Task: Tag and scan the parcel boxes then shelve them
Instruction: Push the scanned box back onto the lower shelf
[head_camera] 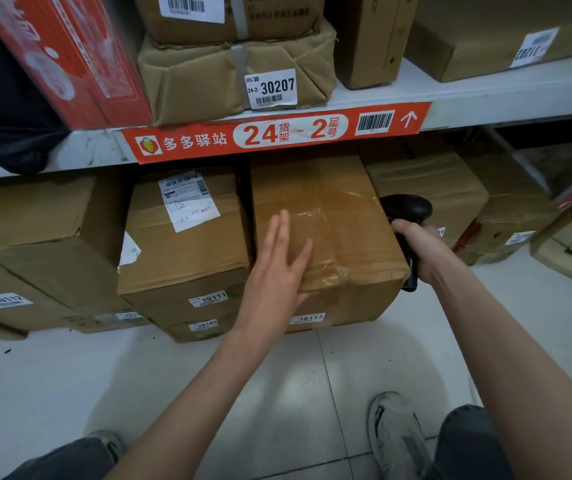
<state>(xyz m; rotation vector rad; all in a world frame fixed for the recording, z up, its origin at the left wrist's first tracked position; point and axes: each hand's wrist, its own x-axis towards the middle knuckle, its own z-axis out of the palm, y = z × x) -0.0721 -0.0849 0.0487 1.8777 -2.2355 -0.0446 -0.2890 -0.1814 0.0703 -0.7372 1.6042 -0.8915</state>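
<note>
Pressing my flat, straight-fingered left hand on the taped box, already tagged 30113 and sitting in the bottom row under the shelf, I grip the scanner in my right hand; shelving seems almost finished.

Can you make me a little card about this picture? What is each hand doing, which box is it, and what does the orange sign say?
left hand: flat, fingers straight, resting on top of the taped box
right hand: grips the black scanner beside that box
white tag: on the taped box's front, reads 30113
neighbour box: on its left, tagged 30111
orange sign: on the shelf edge above, 24 - 2, with a barcode and an up arrow
</note>
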